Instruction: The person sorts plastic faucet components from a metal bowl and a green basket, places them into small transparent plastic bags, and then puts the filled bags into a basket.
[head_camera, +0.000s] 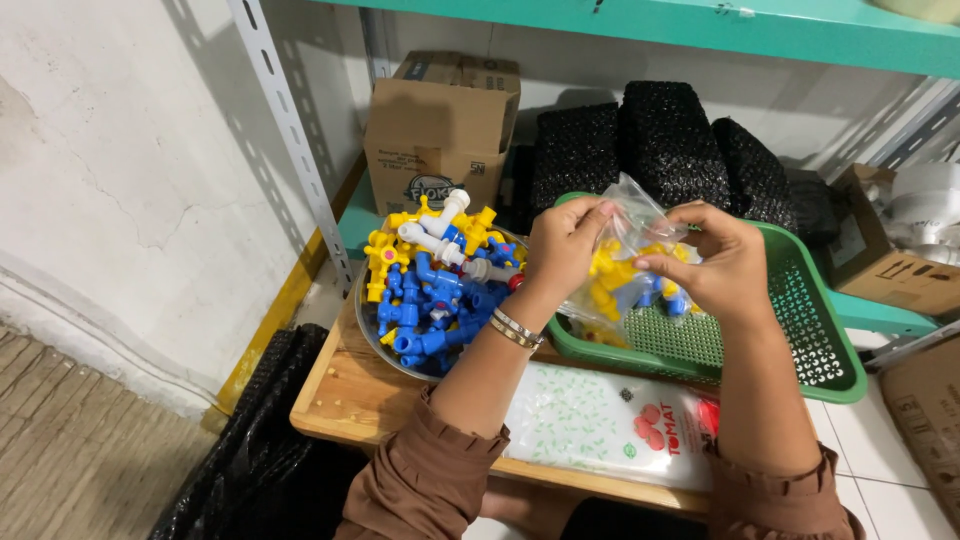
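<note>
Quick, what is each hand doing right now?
Left hand: closed, pinching the top of the clear bag of yellow and blue plastic taps.
Right hand: closed, pinching the same bag's other side.

View: one head-worn camera, the only view, so nothing is shared with another.
Position: above and just behind the person's forearms, close to the work.
Direction: looks forward and steeply down over a wooden table (345, 400) toward a shelf rack against the wall.
Nearness: the left hand (565, 245) and right hand (715, 265) sit at frame centre, large and near.
Edges: white wall and floor at left, green shelf board (700, 22) along the top, brown sleeves at the bottom.
Tilt: the frame leans slightly, and the rack upright (290, 130) runs diagonally in the upper left.
</note>
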